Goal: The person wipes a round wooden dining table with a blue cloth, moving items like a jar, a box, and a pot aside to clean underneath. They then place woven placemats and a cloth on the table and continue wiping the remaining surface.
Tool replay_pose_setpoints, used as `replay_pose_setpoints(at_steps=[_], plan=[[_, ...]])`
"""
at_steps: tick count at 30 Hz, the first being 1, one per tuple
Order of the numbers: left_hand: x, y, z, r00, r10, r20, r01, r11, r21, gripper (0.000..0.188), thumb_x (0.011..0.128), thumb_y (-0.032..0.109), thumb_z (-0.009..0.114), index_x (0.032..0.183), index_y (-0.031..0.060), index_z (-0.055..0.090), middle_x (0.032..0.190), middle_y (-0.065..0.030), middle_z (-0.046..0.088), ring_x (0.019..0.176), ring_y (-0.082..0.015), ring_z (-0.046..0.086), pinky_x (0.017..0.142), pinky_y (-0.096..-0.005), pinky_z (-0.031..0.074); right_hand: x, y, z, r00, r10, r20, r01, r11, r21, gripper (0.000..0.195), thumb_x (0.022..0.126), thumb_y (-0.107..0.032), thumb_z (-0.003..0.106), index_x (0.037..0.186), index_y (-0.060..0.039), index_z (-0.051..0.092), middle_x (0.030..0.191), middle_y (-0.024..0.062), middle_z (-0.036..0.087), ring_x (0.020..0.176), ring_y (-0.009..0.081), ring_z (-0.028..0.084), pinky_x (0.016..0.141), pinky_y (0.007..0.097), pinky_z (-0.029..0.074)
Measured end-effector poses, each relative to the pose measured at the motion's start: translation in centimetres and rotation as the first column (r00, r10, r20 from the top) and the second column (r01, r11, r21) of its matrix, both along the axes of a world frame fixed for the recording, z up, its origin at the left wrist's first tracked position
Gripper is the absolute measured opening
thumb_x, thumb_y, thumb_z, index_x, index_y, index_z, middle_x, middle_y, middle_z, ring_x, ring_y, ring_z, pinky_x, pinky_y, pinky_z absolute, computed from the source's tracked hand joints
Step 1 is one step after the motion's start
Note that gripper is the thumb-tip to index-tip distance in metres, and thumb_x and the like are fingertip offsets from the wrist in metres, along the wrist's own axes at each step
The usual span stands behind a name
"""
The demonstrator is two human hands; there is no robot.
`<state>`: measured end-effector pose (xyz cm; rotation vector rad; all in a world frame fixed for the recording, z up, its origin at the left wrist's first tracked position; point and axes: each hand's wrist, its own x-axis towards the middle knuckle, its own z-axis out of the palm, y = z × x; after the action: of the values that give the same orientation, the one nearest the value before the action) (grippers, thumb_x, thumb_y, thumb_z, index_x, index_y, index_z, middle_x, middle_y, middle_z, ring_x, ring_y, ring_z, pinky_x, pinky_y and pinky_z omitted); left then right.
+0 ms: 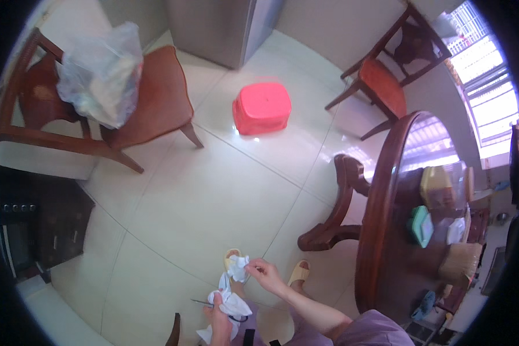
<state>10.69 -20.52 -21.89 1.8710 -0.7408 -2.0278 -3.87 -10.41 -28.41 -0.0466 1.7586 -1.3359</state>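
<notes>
At the bottom middle my left hand (pixel 219 318) grips a bunched white cloth (pixel 231 302) together with what looks like a pair of scissors (pixel 202 302); a thin metal point sticks out to the left and a dark loop shows below the cloth. Just above and to the right, my right hand (pixel 261 271) pinches a crumpled white piece (pixel 238 267) between thumb and fingers. Whether that piece is joined to the cloth in my left hand is hard to tell. Both hands are over my lap and feet.
A red plastic stool (pixel 266 106) stands ahead on the tiled floor. On the left a wooden chair (pixel 160 95) holds a plastic bag (pixel 108 78). A round wooden table (pixel 382 242) with containers is at right; another chair (pixel 382 86) stands beyond.
</notes>
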Motion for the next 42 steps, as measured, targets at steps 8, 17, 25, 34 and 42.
replay_pose_setpoints(at_steps=[8,17,25,34,42], plan=[[-6.1,-9.3,13.2,0.967,-0.154,-0.202,0.095,0.957,-0.275,0.024,0.093,0.017,0.059,0.103,-0.0044,0.063,0.093,-0.0083,0.065,0.083,-0.0126,0.061,0.073,-0.027,0.049,-2.4,-10.1,20.2,0.733,0.407,-0.545,-0.498,0.867,-0.022,0.017,0.081,-0.014,0.07,0.094,-0.0034,0.068,0.094,0.0115,0.063,0.085,0.0246,0.061,0.075,0.0343,0.049],[-6.2,-16.2,17.9,0.97,-0.021,-0.242,-0.05,0.958,-0.283,0.028,0.094,0.024,0.056,0.102,-0.0017,0.063,0.074,0.0007,0.055,0.07,-0.0087,0.05,0.066,-0.0254,0.04,-4.8,-17.5,26.2,0.813,0.266,-0.517,-0.328,0.944,-0.03,0.013,0.082,-0.011,0.065,0.089,-0.0003,0.065,0.083,0.0132,0.066,0.071,0.019,0.062,0.066,0.0307,0.049],[-6.9,-23.1,19.3,0.977,0.11,-0.182,-0.157,0.951,-0.268,0.024,0.096,0.026,0.053,0.092,0.0028,0.059,0.064,0.0011,0.048,0.063,-0.0101,0.045,0.062,-0.026,0.039,-14.4,-27.3,25.9,0.985,0.003,-0.175,-0.04,0.977,-0.21,0.013,0.087,-0.015,0.064,0.087,-0.0015,0.065,0.076,-0.0004,0.061,0.066,0.0067,0.053,0.059,0.0209,0.041],[-8.3,-26.7,18.2,0.968,0.248,-0.033,-0.25,0.955,-0.158,0.024,0.096,0.024,0.052,0.092,0.0019,0.058,0.064,0.0009,0.049,0.063,-0.0099,0.044,0.059,-0.0254,0.037,-25.1,-43.7,14.2,0.956,-0.152,0.251,0.213,0.949,-0.234,0.023,0.089,-0.018,0.06,0.104,0.0,0.06,0.094,0.0093,0.064,0.08,0.0187,0.063,0.068,0.036,0.053],[-11.7,-27.1,18.6,0.983,0.184,-0.021,-0.185,0.979,-0.085,0.024,0.095,0.025,0.054,0.09,0.0022,0.058,0.064,0.0007,0.049,0.063,-0.0101,0.045,0.06,-0.0261,0.038,-27.5,-42.9,5.7,0.849,0.203,-0.488,-0.052,0.951,0.306,0.025,0.082,-0.026,0.061,0.094,-0.0046,0.068,0.09,0.0222,0.066,0.091,0.0382,0.063,0.08,0.0425,0.05]])
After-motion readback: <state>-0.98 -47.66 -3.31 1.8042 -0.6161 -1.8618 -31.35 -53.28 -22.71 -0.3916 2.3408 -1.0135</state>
